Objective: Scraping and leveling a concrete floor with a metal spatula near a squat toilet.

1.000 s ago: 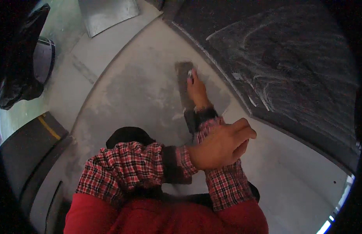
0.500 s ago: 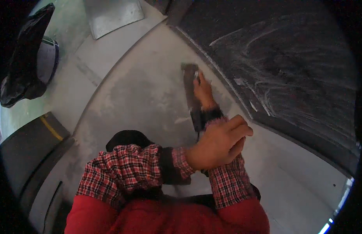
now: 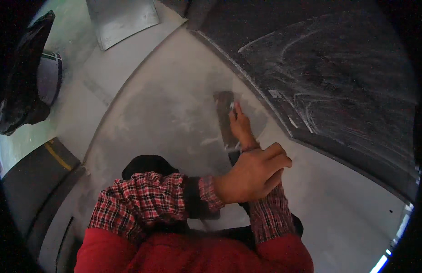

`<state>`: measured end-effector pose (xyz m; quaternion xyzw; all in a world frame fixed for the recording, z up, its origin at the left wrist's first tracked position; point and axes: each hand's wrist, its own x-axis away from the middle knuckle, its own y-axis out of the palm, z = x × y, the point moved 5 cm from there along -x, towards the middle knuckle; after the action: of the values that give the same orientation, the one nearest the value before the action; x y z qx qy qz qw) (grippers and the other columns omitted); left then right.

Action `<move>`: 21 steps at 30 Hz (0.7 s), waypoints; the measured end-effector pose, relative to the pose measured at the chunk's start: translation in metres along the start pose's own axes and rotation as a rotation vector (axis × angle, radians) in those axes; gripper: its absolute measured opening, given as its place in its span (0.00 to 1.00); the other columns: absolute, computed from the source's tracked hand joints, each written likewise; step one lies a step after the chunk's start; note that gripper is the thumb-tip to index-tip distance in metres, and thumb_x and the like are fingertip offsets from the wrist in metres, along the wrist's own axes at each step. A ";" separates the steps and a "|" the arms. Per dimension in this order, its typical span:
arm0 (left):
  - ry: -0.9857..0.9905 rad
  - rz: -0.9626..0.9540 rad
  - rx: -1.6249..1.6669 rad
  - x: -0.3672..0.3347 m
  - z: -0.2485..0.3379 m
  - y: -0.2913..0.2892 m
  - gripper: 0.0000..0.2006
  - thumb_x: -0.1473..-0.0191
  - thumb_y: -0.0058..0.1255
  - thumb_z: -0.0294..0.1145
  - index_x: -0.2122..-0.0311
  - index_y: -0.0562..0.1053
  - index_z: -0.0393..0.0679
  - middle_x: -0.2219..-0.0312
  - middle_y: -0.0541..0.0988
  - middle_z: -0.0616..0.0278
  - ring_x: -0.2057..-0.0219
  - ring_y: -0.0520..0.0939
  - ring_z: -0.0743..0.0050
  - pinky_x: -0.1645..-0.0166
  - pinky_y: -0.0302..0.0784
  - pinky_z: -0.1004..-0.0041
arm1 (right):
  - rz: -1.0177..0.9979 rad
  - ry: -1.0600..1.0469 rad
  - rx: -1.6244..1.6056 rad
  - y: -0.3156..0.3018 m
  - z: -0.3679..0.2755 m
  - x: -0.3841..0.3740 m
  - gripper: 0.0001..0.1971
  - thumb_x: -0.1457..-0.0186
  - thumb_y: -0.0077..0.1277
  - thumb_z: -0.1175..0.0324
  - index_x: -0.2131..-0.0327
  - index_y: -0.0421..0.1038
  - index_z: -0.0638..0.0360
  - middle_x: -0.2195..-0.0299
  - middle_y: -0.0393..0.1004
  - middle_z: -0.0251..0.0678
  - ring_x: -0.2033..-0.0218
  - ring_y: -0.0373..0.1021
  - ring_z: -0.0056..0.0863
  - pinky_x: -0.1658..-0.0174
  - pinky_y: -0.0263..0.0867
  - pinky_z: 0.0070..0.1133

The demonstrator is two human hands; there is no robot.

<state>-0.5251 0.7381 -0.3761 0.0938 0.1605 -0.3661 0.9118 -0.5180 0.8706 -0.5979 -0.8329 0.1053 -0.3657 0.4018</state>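
Out in front on the light floor (image 3: pixel 147 109), my right hand (image 3: pixel 241 126) grips a flat trowel (image 3: pixel 226 120). Its long brownish-grey blade lies along the floor surface, and the fingers hide most of the handle. Darker grey smears spread around the blade. My left hand (image 3: pixel 252 175) crosses over the right forearm with fingers curled in, and nothing shows in it. Both forearms wear red checked sleeves.
To the right rises a dark panel (image 3: pixel 338 77) with whitish streaks, its lower edge bordering the floor. A grey sheet (image 3: pixel 124 22) lies at the far left, near a black plastic bag (image 3: pixel 24 86). Closer on the left is a dark slab (image 3: pixel 38 168) with a yellow stripe.
My right hand has drawn the trowel back toward me along the floor. The left hand has barely moved and stays curled. The view has shifted slightly.
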 end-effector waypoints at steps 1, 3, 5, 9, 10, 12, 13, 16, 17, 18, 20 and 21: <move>-0.008 -0.011 0.012 0.000 0.000 0.000 0.13 0.60 0.49 0.20 0.65 0.67 0.41 0.69 0.69 0.57 0.71 0.75 0.56 0.71 0.72 0.65 | -0.046 0.039 0.001 0.005 0.008 0.015 0.26 0.44 0.39 0.58 0.43 0.52 0.50 0.53 0.64 0.53 0.51 0.61 0.50 0.50 0.58 0.31; -0.030 -0.029 0.028 0.001 0.001 -0.002 0.13 0.60 0.49 0.21 0.65 0.67 0.41 0.69 0.69 0.58 0.71 0.75 0.57 0.71 0.72 0.65 | -0.040 0.008 0.107 0.010 0.007 0.011 0.26 0.44 0.39 0.58 0.43 0.51 0.50 0.53 0.65 0.54 0.51 0.61 0.51 0.50 0.58 0.31; 0.002 -0.045 0.092 -0.004 0.011 0.012 0.13 0.60 0.49 0.20 0.65 0.67 0.41 0.69 0.69 0.58 0.71 0.75 0.57 0.71 0.72 0.65 | 0.236 -0.119 0.006 -0.017 0.020 -0.037 0.26 0.43 0.37 0.59 0.42 0.48 0.48 0.55 0.66 0.55 0.60 0.66 0.53 0.57 0.61 0.37; 0.009 -0.020 0.015 0.000 0.002 0.011 0.13 0.61 0.49 0.21 0.66 0.67 0.41 0.69 0.69 0.57 0.71 0.75 0.57 0.70 0.72 0.65 | 0.210 -0.141 -0.036 -0.027 -0.007 -0.044 0.25 0.42 0.35 0.60 0.41 0.47 0.49 0.57 0.67 0.57 0.64 0.68 0.54 0.60 0.63 0.39; -0.007 -0.042 0.025 0.001 0.000 0.009 0.12 0.61 0.49 0.21 0.66 0.67 0.41 0.69 0.69 0.57 0.71 0.75 0.57 0.70 0.72 0.65 | 0.147 -0.041 -0.113 -0.016 0.009 -0.030 0.25 0.43 0.36 0.60 0.42 0.49 0.51 0.55 0.65 0.56 0.59 0.65 0.52 0.57 0.61 0.36; -0.033 -0.073 0.027 0.000 -0.004 0.005 0.12 0.61 0.49 0.21 0.66 0.68 0.40 0.69 0.69 0.57 0.71 0.75 0.57 0.70 0.72 0.66 | 0.057 0.077 -0.207 0.004 0.040 0.004 0.25 0.43 0.37 0.60 0.43 0.50 0.55 0.51 0.62 0.54 0.52 0.62 0.50 0.52 0.58 0.32; -0.030 -0.064 0.043 0.000 -0.004 0.003 0.12 0.61 0.49 0.21 0.66 0.68 0.40 0.69 0.69 0.58 0.71 0.75 0.57 0.70 0.72 0.66 | 0.028 0.109 -0.226 0.009 0.044 0.020 0.25 0.44 0.38 0.61 0.43 0.51 0.56 0.50 0.61 0.53 0.50 0.60 0.49 0.50 0.58 0.30; -0.030 -0.051 0.100 0.001 0.002 0.002 0.13 0.61 0.49 0.20 0.66 0.68 0.40 0.69 0.70 0.58 0.71 0.75 0.58 0.70 0.72 0.66 | 0.101 0.030 -0.145 0.000 0.034 0.020 0.25 0.44 0.39 0.62 0.43 0.51 0.55 0.50 0.62 0.53 0.50 0.61 0.47 0.50 0.58 0.29; -0.021 -0.068 0.137 -0.002 0.004 0.010 0.13 0.62 0.50 0.20 0.66 0.68 0.40 0.69 0.70 0.58 0.71 0.75 0.58 0.69 0.72 0.66 | 0.168 0.015 -0.145 -0.020 0.026 -0.006 0.25 0.44 0.39 0.63 0.43 0.51 0.54 0.50 0.62 0.53 0.49 0.61 0.45 0.50 0.58 0.28; -0.007 -0.082 0.162 -0.004 0.006 0.015 0.13 0.62 0.50 0.20 0.66 0.68 0.40 0.69 0.70 0.58 0.71 0.75 0.58 0.69 0.72 0.66 | 0.235 -0.010 -0.148 -0.036 0.020 -0.028 0.25 0.44 0.39 0.63 0.43 0.51 0.53 0.50 0.62 0.52 0.49 0.61 0.44 0.49 0.58 0.28; 0.019 -0.062 0.112 -0.004 0.005 0.019 0.13 0.62 0.50 0.20 0.66 0.68 0.40 0.69 0.70 0.58 0.71 0.75 0.58 0.69 0.72 0.66 | 0.259 -0.068 -0.069 -0.045 0.028 -0.050 0.26 0.43 0.36 0.58 0.42 0.48 0.52 0.53 0.65 0.54 0.56 0.65 0.50 0.54 0.60 0.34; 0.033 -0.052 0.093 -0.004 0.005 0.021 0.13 0.62 0.50 0.20 0.66 0.68 0.40 0.69 0.70 0.58 0.71 0.75 0.58 0.69 0.72 0.66 | 0.273 -0.094 -0.024 -0.048 0.035 -0.053 0.27 0.42 0.34 0.55 0.41 0.47 0.51 0.55 0.66 0.54 0.59 0.66 0.53 0.57 0.61 0.38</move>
<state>-0.5117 0.7540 -0.3686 0.1376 0.1606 -0.3953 0.8939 -0.5369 0.9476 -0.6046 -0.8318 0.2033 -0.2670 0.4422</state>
